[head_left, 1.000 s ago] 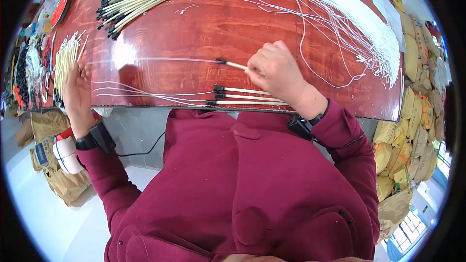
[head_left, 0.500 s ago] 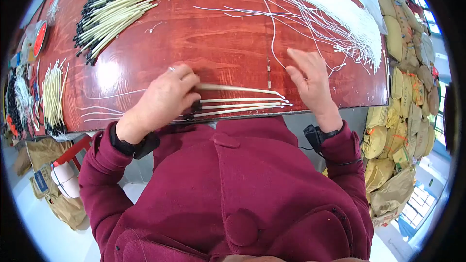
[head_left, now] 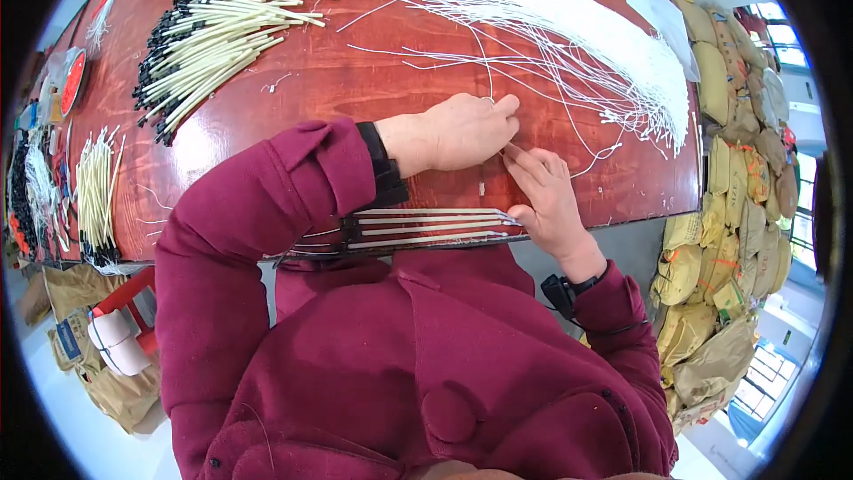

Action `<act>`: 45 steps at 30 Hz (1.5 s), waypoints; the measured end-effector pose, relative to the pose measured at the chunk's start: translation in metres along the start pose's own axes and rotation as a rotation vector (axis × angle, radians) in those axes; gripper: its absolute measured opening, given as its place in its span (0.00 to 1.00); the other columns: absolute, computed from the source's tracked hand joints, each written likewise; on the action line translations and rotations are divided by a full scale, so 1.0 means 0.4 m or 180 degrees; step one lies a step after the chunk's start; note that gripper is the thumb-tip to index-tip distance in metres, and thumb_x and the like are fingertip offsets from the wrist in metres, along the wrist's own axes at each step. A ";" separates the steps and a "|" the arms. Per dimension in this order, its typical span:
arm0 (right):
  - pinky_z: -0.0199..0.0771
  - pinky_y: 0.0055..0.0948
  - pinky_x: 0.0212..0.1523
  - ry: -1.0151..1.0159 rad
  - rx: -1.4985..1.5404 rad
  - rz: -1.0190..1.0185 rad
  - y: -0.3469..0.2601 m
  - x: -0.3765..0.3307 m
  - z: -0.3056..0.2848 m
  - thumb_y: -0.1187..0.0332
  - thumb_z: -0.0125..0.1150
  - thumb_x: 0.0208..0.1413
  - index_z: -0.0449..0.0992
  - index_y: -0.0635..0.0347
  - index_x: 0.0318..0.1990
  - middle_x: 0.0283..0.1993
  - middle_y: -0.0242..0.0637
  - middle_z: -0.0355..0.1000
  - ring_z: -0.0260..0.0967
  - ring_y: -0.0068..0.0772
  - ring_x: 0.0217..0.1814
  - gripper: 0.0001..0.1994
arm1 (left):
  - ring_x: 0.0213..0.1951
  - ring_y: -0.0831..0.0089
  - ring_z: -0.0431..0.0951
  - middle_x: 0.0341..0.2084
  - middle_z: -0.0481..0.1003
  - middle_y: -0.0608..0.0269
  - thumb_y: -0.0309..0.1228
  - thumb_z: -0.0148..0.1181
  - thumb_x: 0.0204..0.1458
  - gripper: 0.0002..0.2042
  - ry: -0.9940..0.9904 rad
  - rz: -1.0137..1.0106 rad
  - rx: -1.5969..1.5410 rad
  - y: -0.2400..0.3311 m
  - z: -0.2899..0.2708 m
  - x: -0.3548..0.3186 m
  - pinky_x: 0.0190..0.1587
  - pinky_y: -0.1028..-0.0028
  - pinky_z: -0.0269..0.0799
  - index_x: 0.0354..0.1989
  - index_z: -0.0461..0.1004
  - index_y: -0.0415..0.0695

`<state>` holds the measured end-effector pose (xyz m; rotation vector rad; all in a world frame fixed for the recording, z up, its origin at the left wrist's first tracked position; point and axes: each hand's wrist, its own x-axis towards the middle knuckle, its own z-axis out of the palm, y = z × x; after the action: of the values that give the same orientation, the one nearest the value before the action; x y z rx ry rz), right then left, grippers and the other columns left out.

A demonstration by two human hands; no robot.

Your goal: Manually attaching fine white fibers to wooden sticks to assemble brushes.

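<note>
My left hand reaches across to the middle of the table, its fingers closed on a thin white cord that trails from the pile above. My right hand is just right of it, fingertips close to the left fingers. The right thumb stands apart, near the white tips of several pale tubes lying side by side along the table's near edge. These tubes have black left ends, partly under my left forearm. Another looped cord runs up close to my right hand.
A large pile of white cords covers the far right of the red table. Far left lies a heap of black-ended pale tubes, with a smaller bundle at the left edge. Stacked sacks stand right of the table.
My left hand has swung right and away from the tubes, taking the white cord beside my right hand. The right hand has moved slightly nearer to me. The uppermost tube lies closer to the others.
</note>
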<state>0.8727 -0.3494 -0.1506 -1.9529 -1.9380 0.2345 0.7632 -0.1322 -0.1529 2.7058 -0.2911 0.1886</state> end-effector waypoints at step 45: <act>0.51 0.48 0.72 -0.0019 -0.0536 0.0109 -0.079 0.040 -0.126 0.30 0.33 0.66 0.62 0.69 0.70 0.77 0.46 0.56 0.56 0.53 0.70 0.47 | 0.23 0.73 0.75 0.20 0.77 0.56 0.33 0.67 0.54 0.11 0.1896 -0.3583 -0.2408 0.048 -0.318 -0.611 0.30 0.70 0.72 0.32 0.82 0.36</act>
<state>0.8630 -0.3417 -0.0902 -2.0943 -1.9867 0.0885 0.5109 -0.0541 -0.0729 1.6122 1.0728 0.4075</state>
